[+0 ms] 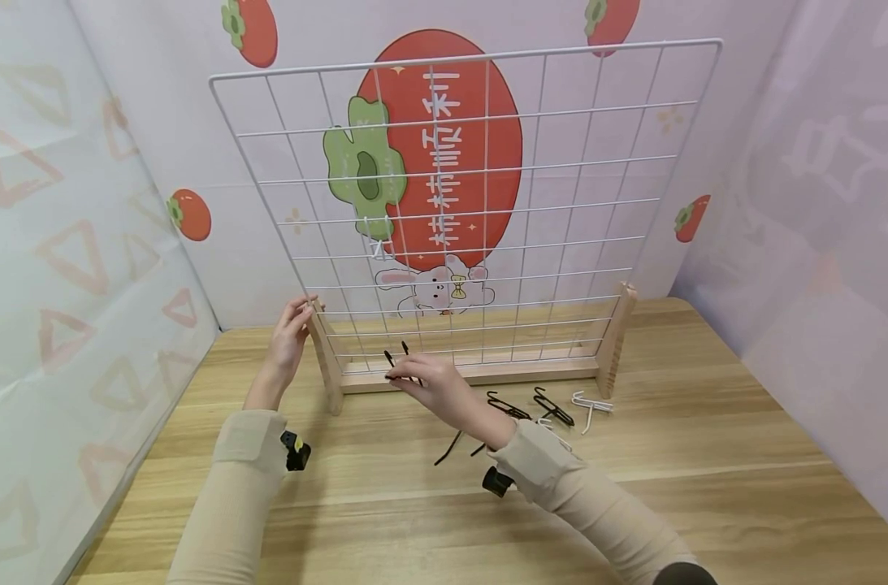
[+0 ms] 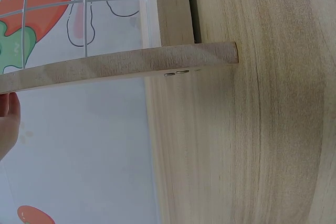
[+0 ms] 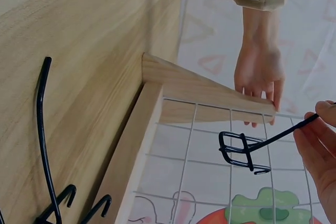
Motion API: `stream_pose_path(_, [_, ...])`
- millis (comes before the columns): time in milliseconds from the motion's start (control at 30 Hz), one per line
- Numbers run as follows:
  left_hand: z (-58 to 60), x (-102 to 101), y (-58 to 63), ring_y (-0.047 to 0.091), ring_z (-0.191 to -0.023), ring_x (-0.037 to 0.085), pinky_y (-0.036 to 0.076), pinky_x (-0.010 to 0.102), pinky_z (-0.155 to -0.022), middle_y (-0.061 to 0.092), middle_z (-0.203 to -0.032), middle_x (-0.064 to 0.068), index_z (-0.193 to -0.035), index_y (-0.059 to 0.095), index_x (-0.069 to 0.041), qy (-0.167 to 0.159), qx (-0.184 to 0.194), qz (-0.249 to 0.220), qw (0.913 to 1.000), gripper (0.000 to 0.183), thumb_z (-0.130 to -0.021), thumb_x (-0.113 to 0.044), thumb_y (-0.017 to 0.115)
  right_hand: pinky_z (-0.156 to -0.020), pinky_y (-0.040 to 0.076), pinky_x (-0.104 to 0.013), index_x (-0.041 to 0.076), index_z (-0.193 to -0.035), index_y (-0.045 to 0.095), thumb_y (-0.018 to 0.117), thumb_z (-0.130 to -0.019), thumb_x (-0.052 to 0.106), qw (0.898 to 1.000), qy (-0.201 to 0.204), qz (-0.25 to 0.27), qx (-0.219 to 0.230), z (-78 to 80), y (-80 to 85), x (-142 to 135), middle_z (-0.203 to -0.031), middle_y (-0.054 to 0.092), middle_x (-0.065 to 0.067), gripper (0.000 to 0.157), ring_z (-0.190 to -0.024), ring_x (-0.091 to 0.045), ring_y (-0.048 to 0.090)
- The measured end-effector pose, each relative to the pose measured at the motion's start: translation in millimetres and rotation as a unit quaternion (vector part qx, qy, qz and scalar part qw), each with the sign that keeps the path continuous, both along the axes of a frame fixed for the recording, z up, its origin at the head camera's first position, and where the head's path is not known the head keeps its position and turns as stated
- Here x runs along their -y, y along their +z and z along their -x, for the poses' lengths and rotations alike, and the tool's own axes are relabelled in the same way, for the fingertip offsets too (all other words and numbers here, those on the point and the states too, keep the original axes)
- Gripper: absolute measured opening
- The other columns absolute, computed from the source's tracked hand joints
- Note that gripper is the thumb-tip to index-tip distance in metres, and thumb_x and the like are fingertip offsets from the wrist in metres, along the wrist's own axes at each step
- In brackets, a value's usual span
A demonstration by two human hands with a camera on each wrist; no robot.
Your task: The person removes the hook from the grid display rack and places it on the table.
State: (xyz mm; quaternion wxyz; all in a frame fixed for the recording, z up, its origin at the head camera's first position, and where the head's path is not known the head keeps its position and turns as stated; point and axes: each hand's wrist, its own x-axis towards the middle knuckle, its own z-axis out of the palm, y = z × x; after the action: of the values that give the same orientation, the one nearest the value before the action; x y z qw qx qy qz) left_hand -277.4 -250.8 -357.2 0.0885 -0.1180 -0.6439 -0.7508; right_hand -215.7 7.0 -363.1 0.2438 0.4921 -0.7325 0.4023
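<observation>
A white wire grid (image 1: 465, 58) stands upright in a wooden stand (image 1: 327, 366). My left hand (image 1: 290, 337) holds the top of the stand's left upright, its fingertips around the wood in the right wrist view. In front of the grid's lower left, my right hand (image 1: 439, 390) pinches a black wire hook (image 3: 247, 149) by its long prong. The hook's bracket end points towards the grid and overlaps its wires in the right wrist view. Higher on the grid's left side hangs a white hook (image 1: 379, 248).
Right of the right hand, loose black hooks (image 1: 553, 406) lie on the wooden table (image 1: 385, 504). Beside them is a white hook (image 1: 591, 404), and another white one is partly hidden by the right sleeve. A printed cloth (image 1: 590, 260) hangs behind the grid.
</observation>
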Motion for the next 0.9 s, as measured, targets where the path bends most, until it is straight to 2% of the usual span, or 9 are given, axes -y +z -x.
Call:
stream_pose_path(233, [0.3,0,0.2,0.041,-0.107,0.017,0.025,0.023,-0.091,0.054,-0.096,-0.007,-0.106,0.048,-0.018,0.002,0.000,0.000,1.0000,0.017,-0.096,-0.013,0.035,-0.066,0.044,-0.013,0.001,-0.087,0.065,0.064,-0.077,-0.003,1.000,0.001,-0.006,0.013,-0.5,-7.4,-2,-0.084,0.063,-0.006,0.011,-0.075,-0.012,0.058])
stream_pose_path(433, [0.9,0,-0.3,0.042,-0.105,0.015,0.026,0.023,-0.089,0.054,-0.096,-0.008,-0.106,0.047,-0.018,-0.001,0.004,-0.004,1.0000,0.017,-0.096,-0.012,0.035,-0.064,0.044,-0.012,-0.001,-0.085,0.065,0.063,-0.078,-0.004,0.999,0.002,-0.009,0.038,0.3,-16.7,-3,-0.084,0.063,-0.007,0.008,-0.075,-0.013,0.058])
stream_pose_path(767, [0.1,1,-0.6,0.043,-0.102,0.011,0.026,0.023,-0.089,0.053,-0.097,-0.007,-0.107,0.046,-0.018,-0.004,0.007,0.001,1.0000,0.017,-0.097,-0.013,0.033,-0.068,0.045,-0.012,-0.002,-0.084,0.064,0.065,-0.075,-0.004,1.000,0.004,-0.006,0.008,2.5,-32.2,-2,-0.082,0.064,-0.009,0.010,-0.074,-0.014,0.060])
stream_pose_path(900, [0.4,1,-0.4,0.042,-0.105,0.015,0.026,0.023,-0.089,0.053,-0.097,-0.007,-0.107,0.046,-0.018,-0.003,0.004,-0.002,1.0000,0.017,-0.097,-0.013,0.033,-0.066,0.045,-0.013,-0.002,-0.085,0.065,0.065,-0.075,-0.004,1.000,0.002,-0.010,0.024,2.4,-37.5,-2,-0.082,0.063,-0.009,0.010,-0.073,-0.014,0.059])
